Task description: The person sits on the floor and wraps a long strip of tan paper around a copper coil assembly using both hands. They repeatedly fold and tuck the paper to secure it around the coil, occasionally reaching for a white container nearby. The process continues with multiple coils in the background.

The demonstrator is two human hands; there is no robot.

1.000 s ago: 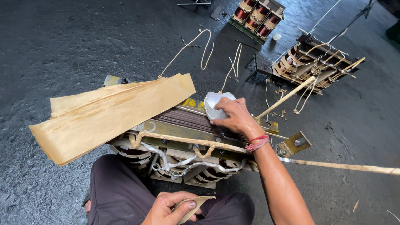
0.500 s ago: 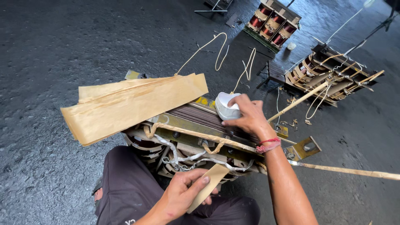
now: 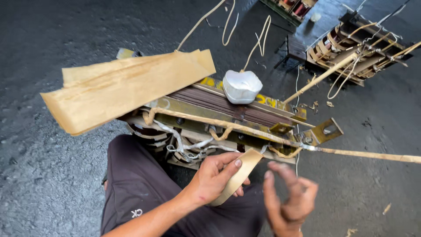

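A transformer core (image 3: 228,115) with a yellowish metal frame, dark laminations and tan-wrapped leads lies on the floor in front of my legs. My left hand (image 3: 217,175) grips a folded strip of tan insulating paper (image 3: 239,175) just below the core. Beside it, my right hand (image 3: 289,199) is blurred, fingers spread, holding nothing. A white bowl-like container (image 3: 241,86) rests on top of the core. A stack of long tan paper sheets (image 3: 123,90) lies across the core's left end.
A long tan-wrapped lead (image 3: 372,154) runs off to the right from the core. Two more transformer cores (image 3: 355,48) stand on the dark floor at the back right, with loose tan leads (image 3: 228,22) and paper scraps scattered around.
My right hand has left the white container on the core and come down near my left hand. The left hand has lifted the paper strip toward the core.
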